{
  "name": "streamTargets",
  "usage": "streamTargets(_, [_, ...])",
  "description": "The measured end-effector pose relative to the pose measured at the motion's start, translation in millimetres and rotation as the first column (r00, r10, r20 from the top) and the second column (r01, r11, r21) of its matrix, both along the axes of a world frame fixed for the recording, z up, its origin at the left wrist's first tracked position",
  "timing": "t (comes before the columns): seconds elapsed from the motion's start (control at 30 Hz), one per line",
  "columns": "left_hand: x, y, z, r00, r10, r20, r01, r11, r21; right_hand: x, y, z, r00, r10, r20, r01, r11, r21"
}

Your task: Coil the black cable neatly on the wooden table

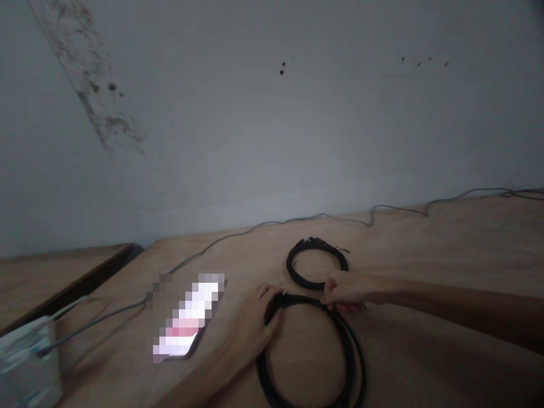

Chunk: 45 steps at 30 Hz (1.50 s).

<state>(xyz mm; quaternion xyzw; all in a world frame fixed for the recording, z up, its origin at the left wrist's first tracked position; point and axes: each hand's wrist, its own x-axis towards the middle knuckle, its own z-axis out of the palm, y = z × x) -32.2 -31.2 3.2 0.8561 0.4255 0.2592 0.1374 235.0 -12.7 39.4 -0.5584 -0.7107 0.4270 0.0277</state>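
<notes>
A large coil of black cable [349, 357] lies on the wooden tabletop, its near side cut off by the lower frame edge. My left hand [258, 317] grips the coil's far left part, thumb and fingers around it. At the far right part, my right hand [345, 289] has its fingers pinched on the coil. A thin dark tip sticks out beneath that hand; I cannot tell what it belongs to. Just beyond lies a smaller coil of black cable [292, 273], its connectors bunched at the far side. My right fingertips are close to its near edge.
To the left lies a lit, pixelated phone-like device [191, 317]. A white box [32, 368] with a grey cord [110, 313] plugged in stands at the lower left. The cord runs along the back near the stained wall [255, 124]. A gap borders the table's left edge.
</notes>
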Motion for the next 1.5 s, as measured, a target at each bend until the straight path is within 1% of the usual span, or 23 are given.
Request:
streamTargets(0.13, [1.1,-0.1,-0.4,1.0,0.01,-0.008,-0.01,1.0,-0.005,-0.3,-0.9,-0.6,1.0,0.024,-0.016,-0.024,1.0,0.0])
streamTargets(0.27, [1.0,0.1,-1.2,1.0,0.008,-0.02,-0.008,1.0,-0.017,0.4,-1.9,-1.9,0.999,0.007,-0.054,-0.008,1.0,-0.004])
streamTargets(0.43, [0.0,0.2,-1.6,1.0,0.008,-0.012,-0.008,1.0,-0.013,-0.5,-0.8,-2.0,0.999,0.015,-0.034,-0.014,1.0,0.002])
streamTargets(0.6, [0.1,0.3,-2.0,1.0,0.008,-0.015,-0.008,1.0,-0.011,3.3,1.5,-1.9,0.998,0.054,-0.03,-0.053,0.998,0.027])
streamTargets(0.63, [0.3,0.2,-1.9,1.0,0.008,-0.013,-0.008,1.0,-0.008,4.8,1.6,-2.0,0.997,0.073,-0.026,-0.071,0.996,0.055])
streamTargets(0.7, [0.3,0.2,-1.5,1.0,0.009,-0.011,-0.009,1.0,-0.006,8.1,1.1,-3.0,0.988,0.156,0.0,-0.153,0.97,0.191])
streamTargets(0.73, [0.3,0.3,-1.4,1.0,0.012,-0.011,-0.012,1.0,-0.009,9.7,0.6,-3.9,0.976,0.216,0.023,-0.214,0.935,0.282])
streamTargets(0.8, [-0.1,0.7,-1.3,1.0,0.014,-0.013,-0.014,1.0,-0.016,12.0,-0.4,-5.9,0.936,0.339,0.099,-0.345,0.82,0.456])
streamTargets(0.87, [-0.8,1.3,-1.4,1.0,0.01,-0.013,-0.01,1.0,-0.016,13.4,-1.3,-8.1,0.888,0.417,0.191,-0.449,0.701,0.554])
streamTargets(0.93, [-1.3,2.0,-1.5,1.0,0.003,-0.01,-0.003,1.0,-0.012,14.4,-1.6,-10.1,0.822,0.47,0.32,-0.559,0.561,0.611])
streamTargets(1.0, [-1.6,2.2,-1.3,1.0,0.0,-0.008,0.0,1.0,-0.01,15.7,-0.9,-12.3,0.725,0.491,0.483,-0.678,0.383,0.628])
streamTargets(1.07, [-1.4,2.0,-1.1,1.0,0.006,-0.012,-0.006,1.0,-0.014,17.7,1.1,-14.8,0.598,0.48,0.642,-0.781,0.167,0.602])
streamTargets(1.13, [-1.0,1.6,-1.2,1.0,0.018,-0.016,-0.018,1.0,-0.016,20.3,4.3,-17.3,0.488,0.453,0.746,-0.827,-0.034,0.561])
streamTargets(1.17, [-0.8,1.5,-1.5,1.0,0.022,-0.016,-0.022,1.0,-0.016,21.7,6.1,-18.5,0.451,0.443,0.775,-0.831,-0.109,0.545])
streamTargets(1.2, [-0.7,1.5,-1.9,1.0,0.024,-0.014,-0.024,1.0,-0.015,23.2,7.8,-19.7,0.432,0.435,0.79,-0.825,-0.163,0.541])
streamTargets(1.23, [-0.6,1.6,-2.5,1.0,0.024,-0.01,-0.025,1.0,-0.013,24.8,9.5,-21.1,0.425,0.43,0.796,-0.814,-0.204,0.545])
streamTargets(1.3, [-0.7,1.9,-3.7,1.0,0.027,-0.007,-0.027,1.0,-0.011,28.2,11.9,-24.9,0.439,0.427,0.791,-0.777,-0.262,0.572])
streamTargets(1.33, [-0.9,2.0,-4.0,1.0,0.03,-0.008,-0.03,1.0,-0.008,29.9,12.6,-27.4,0.452,0.429,0.782,-0.756,-0.282,0.591])
streamTargets(1.37, [-1.0,1.9,-4.0,0.999,0.033,-0.009,-0.034,0.999,-0.004,31.5,12.8,-30.1,0.472,0.427,0.772,-0.738,-0.287,0.61])
streamTargets(1.4, [-1.1,1.6,-3.6,0.999,0.038,-0.01,-0.038,0.999,0.001,32.9,12.6,-32.8,0.5,0.421,0.756,-0.727,-0.271,0.631])
streamTargets(1.43, [-1.2,1.1,-3.0,0.999,0.041,-0.012,-0.041,0.999,0.006,33.9,11.7,-35.1,0.54,0.413,0.733,-0.719,-0.226,0.657])
streamTargets(1.47, [-1.3,0.4,-2.2,0.999,0.043,-0.017,-0.043,0.999,0.01,34.5,10.3,-36.7,0.588,0.406,0.699,-0.711,-0.152,0.686])
streamTargets(1.5, [-1.4,-0.3,-1.4,0.999,0.048,-0.022,-0.048,0.999,0.012,34.4,8.2,-37.0,0.642,0.401,0.654,-0.695,-0.058,0.717])
